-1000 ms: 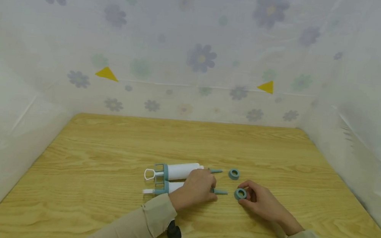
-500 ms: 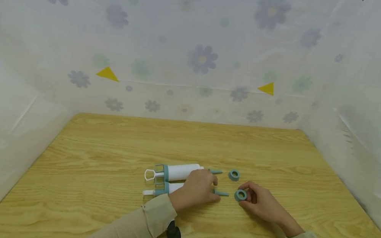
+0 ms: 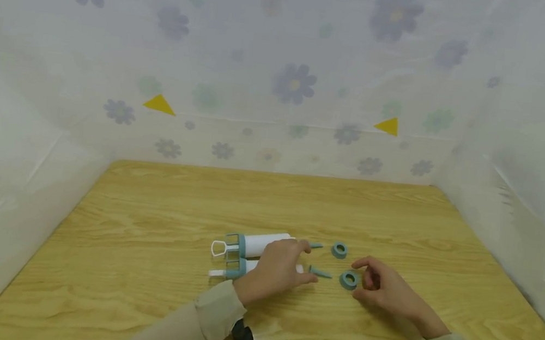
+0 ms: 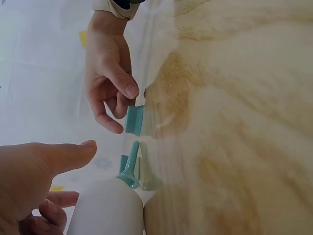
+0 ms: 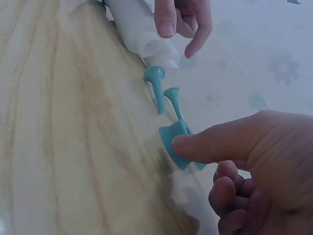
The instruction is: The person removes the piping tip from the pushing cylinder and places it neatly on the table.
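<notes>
Two white plunger syringes with teal collars lie side by side, the far syringe and the near syringe. My left hand lies over their right ends, hiding part of both, its thumb and fingers apart. A teal cone nozzle lies just right of the near barrel, its flared base toward it; a second nozzle is partly hidden behind the left fingers. My right hand is right beside the near teal ring, thumb and index spread, with a small gap showing in the head view.
Another teal ring sits farther back, in line with the far syringe. Everything lies on a wood-grain table. A flower-printed white sheet encloses the back and sides. A small black camera hangs at the left wrist.
My right hand has let go of the near ring and drawn back slightly to the right. My left hand has shifted a little left, uncovering the near nozzle's flared base. The view shifted slightly.
</notes>
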Motion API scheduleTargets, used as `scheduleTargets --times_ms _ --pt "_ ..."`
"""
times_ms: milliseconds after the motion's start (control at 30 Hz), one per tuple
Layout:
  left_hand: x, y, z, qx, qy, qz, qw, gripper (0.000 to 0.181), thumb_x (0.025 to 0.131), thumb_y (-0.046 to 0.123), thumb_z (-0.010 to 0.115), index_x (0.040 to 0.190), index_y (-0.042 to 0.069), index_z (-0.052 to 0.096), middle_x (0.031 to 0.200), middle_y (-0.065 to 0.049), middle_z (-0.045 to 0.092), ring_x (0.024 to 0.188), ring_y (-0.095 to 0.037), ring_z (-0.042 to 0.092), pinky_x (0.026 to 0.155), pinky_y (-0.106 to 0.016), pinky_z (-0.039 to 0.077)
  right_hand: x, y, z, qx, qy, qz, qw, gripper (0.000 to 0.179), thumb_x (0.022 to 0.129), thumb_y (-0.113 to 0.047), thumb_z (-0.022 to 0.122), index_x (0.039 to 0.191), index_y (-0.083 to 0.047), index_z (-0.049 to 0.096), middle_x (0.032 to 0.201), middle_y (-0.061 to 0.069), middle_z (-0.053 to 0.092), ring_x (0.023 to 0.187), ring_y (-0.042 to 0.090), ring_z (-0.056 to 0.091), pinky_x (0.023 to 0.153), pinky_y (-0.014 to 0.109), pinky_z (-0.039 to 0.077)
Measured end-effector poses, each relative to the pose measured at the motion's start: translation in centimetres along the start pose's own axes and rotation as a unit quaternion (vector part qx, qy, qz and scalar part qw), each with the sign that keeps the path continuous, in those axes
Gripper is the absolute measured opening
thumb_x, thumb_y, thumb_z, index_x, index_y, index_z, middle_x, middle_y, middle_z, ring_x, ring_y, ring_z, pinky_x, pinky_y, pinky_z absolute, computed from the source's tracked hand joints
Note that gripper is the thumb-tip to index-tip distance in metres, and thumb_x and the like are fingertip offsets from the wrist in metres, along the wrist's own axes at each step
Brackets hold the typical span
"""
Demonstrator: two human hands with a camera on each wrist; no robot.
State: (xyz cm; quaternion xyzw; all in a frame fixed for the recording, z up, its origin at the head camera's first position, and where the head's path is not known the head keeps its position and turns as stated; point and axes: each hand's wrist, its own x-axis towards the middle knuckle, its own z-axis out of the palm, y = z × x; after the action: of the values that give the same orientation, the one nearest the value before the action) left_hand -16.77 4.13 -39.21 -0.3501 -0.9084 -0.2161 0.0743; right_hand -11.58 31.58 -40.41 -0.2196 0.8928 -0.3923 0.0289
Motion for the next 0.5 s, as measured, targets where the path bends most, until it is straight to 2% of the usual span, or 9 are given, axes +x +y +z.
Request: scheduleTargets --times_ms 100,167,267,333,400,500 --pt "-0.4 -0.3 -0.6 -0.018 0.021 0.004 0.9996 0.045 0.08 0.046 0.076 0.107 0.011 0.068 0.085 -0.002 0.072 0.071 -0.009 0.063 0.06 -0.018 0.047 -0.1 0.2 -0.6 0.01 0.005 -0.009 0.9999 0.042 0.084 -0.005 0.072 0.119 0.006 0.051 0.072 -0.005 0.049 0.057 0.001 0.043 0.05 0.022 0.041" --pt "-0.7 -0.6 -1.0 -0.032 0.032 -0.001 0.999 0.04 0.082 0.042 0.074 0.105 0.011 0.068 0.076 0.0 0.068 0.061 -0.006 0.056 0.053 -0.017 0.042 -0.2 0.3 -0.8 0.011 0.012 -0.019 0.9997 0.039 0.086 -0.002 0.07 0.118 0.007 0.052 0.072 -0.004 0.05 0.055 0.002 0.043 0.049 0.022 0.041" --pt "-1.0 -1.3 -1.6 -0.059 0.052 -0.01 0.9968 0.031 0.085 0.036 0.073 0.101 0.009 0.068 0.057 0.004 0.055 0.045 -0.002 0.037 0.043 -0.016 0.03 -0.2 0.3 -1.1 0.015 0.02 -0.02 0.9995 0.033 0.088 0.0 0.065 0.118 0.008 0.053 0.071 -0.002 0.052 0.053 0.004 0.046 0.047 0.023 0.042" --pt "-1.1 -1.9 -2.1 -0.077 0.06 -0.019 0.995 0.027 0.087 0.032 0.072 0.1 0.009 0.068 0.049 0.006 0.044 0.041 -0.002 0.026 0.04 -0.016 0.022 -0.2 0.3 -1.3 0.013 0.032 -0.011 0.9993 0.029 0.09 0.0 0.063 0.117 0.007 0.055 0.072 0.0 0.053 0.053 0.004 0.046 0.046 0.023 0.042" --pt "-1.2 -2.5 -2.8 -0.09 0.068 -0.028 0.9932 0.025 0.087 0.031 0.071 0.099 0.009 0.068 0.048 0.007 0.038 0.04 -0.002 0.023 0.039 -0.017 0.02 -0.2 0.3 -1.3 0.008 0.042 -0.004 0.9991 0.026 0.092 -0.001 0.061 0.116 0.007 0.056 0.073 0.002 0.054 0.054 0.004 0.046 0.046 0.023 0.041" --pt "-1.6 -3.3 -3.9 -0.103 0.067 -0.049 0.9912 0.026 0.088 0.03 0.07 0.101 0.008 0.068 0.053 0.007 0.04 0.042 -0.004 0.028 0.04 -0.018 0.023 -0.2 0.4 -1.3 -0.009 0.066 -0.002 0.9978 0.023 0.093 0.0 0.059 0.115 0.005 0.058 0.074 0.003 0.054 0.057 0.005 0.046 0.048 0.023 0.04"
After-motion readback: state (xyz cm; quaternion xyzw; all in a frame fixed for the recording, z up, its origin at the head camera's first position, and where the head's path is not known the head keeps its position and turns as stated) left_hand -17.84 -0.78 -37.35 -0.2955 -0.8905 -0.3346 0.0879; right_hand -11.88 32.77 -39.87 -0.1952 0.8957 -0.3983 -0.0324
